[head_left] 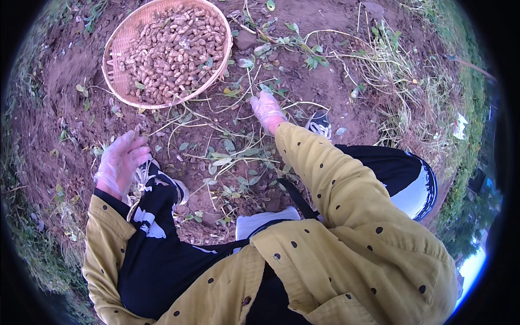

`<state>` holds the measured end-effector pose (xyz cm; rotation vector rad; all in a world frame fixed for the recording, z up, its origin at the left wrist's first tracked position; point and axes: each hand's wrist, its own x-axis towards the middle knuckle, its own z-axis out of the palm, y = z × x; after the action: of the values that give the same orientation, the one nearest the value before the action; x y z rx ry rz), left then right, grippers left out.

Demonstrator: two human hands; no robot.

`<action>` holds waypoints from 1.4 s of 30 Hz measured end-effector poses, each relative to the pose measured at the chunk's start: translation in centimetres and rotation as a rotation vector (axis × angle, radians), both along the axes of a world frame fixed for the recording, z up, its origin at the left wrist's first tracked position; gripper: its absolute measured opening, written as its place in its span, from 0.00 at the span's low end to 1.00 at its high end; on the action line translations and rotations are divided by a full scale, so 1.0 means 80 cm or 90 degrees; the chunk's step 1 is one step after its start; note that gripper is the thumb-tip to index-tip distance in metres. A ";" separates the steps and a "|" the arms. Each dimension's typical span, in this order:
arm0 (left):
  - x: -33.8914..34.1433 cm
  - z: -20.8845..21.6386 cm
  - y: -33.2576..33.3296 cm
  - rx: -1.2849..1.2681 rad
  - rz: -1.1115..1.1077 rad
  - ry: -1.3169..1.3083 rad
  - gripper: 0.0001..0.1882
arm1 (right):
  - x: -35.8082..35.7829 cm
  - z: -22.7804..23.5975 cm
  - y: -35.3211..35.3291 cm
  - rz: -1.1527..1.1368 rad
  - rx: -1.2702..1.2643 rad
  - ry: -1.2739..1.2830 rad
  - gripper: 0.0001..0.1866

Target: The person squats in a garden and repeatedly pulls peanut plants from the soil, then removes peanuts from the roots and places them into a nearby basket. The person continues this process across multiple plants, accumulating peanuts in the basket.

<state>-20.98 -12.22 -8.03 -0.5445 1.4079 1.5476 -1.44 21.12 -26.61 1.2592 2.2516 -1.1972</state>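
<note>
My left hand (122, 162), in a clear plastic glove, hovers above my shoe at the left. Its fingers are stretched out and nothing lies in them. My right hand (266, 111), gloved the same way, is low over the soil right of the basket. Its fingers are curled closed; what they hold, if anything, is hidden. Leafy plant stems (238, 154) lie on the ground between my hands, some close to the right one. Beyond them a round woven basket (111, 81) contains a heap of unshelled peanuts (176, 54).
A pile of pulled, leafy plants (401, 81) lies at the right. My shoes, left (173, 187) and right (320, 125), stand on the brown soil (65, 108). Green growth (32, 244) edges the plot. A white scrap (460, 125) lies at the far right.
</note>
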 end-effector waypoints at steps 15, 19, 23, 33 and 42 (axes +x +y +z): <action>-0.002 -0.009 0.004 -0.036 0.003 -0.020 0.14 | 0.009 -0.001 0.055 0.173 0.036 -0.125 0.18; 0.001 -0.013 0.001 -0.023 -0.007 -0.014 0.15 | 0.033 0.008 0.040 0.121 -0.048 -0.081 0.17; -0.004 -0.018 -0.004 -0.008 -0.021 -0.020 0.15 | 0.045 0.005 -0.003 0.094 -0.065 0.077 0.21; -0.001 -0.017 -0.007 -0.008 -0.006 -0.012 0.14 | 0.021 0.044 0.091 -0.124 0.108 -0.016 0.27; -0.001 -0.019 -0.007 -0.008 0.000 -0.013 0.14 | 0.088 -0.015 0.130 -0.017 0.172 -0.197 0.20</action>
<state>-21.05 -12.77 -9.57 -0.5669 1.4035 1.5302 5.59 31.51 -27.83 1.4609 2.2169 -0.6617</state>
